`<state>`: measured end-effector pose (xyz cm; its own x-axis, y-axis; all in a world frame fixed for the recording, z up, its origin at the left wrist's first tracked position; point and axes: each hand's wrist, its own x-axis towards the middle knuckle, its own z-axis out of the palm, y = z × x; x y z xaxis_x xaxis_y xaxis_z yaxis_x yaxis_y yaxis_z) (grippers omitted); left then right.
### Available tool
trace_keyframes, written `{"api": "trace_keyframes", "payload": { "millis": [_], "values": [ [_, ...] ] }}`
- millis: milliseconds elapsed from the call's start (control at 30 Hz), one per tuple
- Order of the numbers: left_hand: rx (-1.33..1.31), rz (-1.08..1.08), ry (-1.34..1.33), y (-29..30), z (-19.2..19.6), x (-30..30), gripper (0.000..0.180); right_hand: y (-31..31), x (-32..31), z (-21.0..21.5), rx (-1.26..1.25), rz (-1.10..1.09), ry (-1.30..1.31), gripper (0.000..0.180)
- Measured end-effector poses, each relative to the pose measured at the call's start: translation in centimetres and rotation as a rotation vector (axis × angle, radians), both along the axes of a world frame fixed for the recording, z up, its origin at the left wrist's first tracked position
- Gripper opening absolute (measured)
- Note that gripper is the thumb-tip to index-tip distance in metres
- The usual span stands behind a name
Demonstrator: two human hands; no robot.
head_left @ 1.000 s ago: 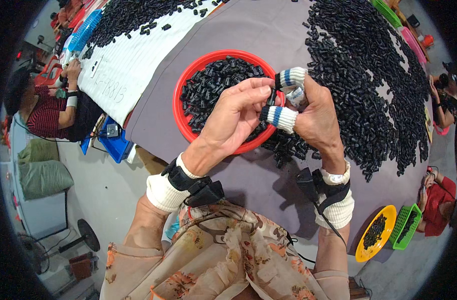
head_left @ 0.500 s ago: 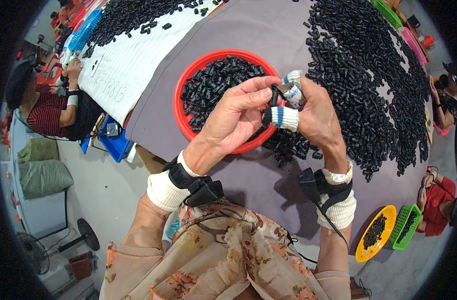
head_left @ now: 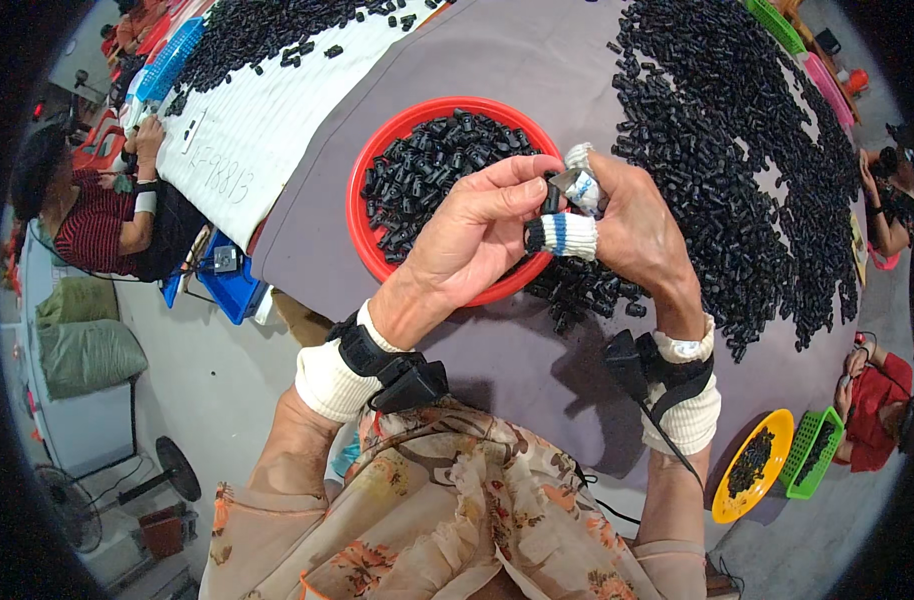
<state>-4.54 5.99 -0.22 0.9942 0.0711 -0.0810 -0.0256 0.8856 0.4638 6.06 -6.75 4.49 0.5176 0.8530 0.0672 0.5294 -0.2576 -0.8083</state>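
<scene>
My left hand (head_left: 457, 225) pinches a small black plastic part (head_left: 551, 198) between thumb and fingertips, above the right side of a red basin (head_left: 357, 215). Many similar black parts fill that basin. My right hand (head_left: 642, 215) is closed round a small blade wrapped in white (head_left: 583, 190), its grey tip against or very close to the black part. White knitted finger sleeves, one with blue stripes (head_left: 569, 236), cover fingers of my right hand. The exact contact between blade and part is hidden by my fingers.
Loose black parts (head_left: 717, 180) spread thickly across the right of the grey-covered table (head_left: 307, 190). A yellow tray (head_left: 722, 500) and green basket (head_left: 799, 475) stand at lower right. A person (head_left: 97, 215) works at left, another (head_left: 877, 410) at right.
My right hand and wrist have shifted slightly right and turned, tilting the blade against the black part. My left hand stays nearly still with its hold.
</scene>
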Motion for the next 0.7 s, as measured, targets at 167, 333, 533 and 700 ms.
{"api": "trace_keyframes", "payload": {
  "millis": [167, 333, 533, 700],
  "values": [
    [0.004, -0.005, 0.017, -0.06, -0.17, 0.09, 0.024, -0.03, 0.22, -0.31, -0.009, 0.026, 0.010, 0.040],
    [0.037, 0.031, 0.031, -0.17, -0.07, 0.19, 0.023, 0.03, 0.15, -0.70, -0.001, 0.022, 0.000, 0.041],
    [0.009, 0.022, 0.018, -0.28, 0.10, 0.09, 0.022, -0.18, 0.03, -0.66, 0.032, 0.021, -0.001, 0.041],
    [-0.010, 0.001, -0.017, -0.09, 0.19, 0.08, 0.022, -0.19, 0.11, -0.23, 0.046, 0.027, 0.025, 0.041]
  ]
}}
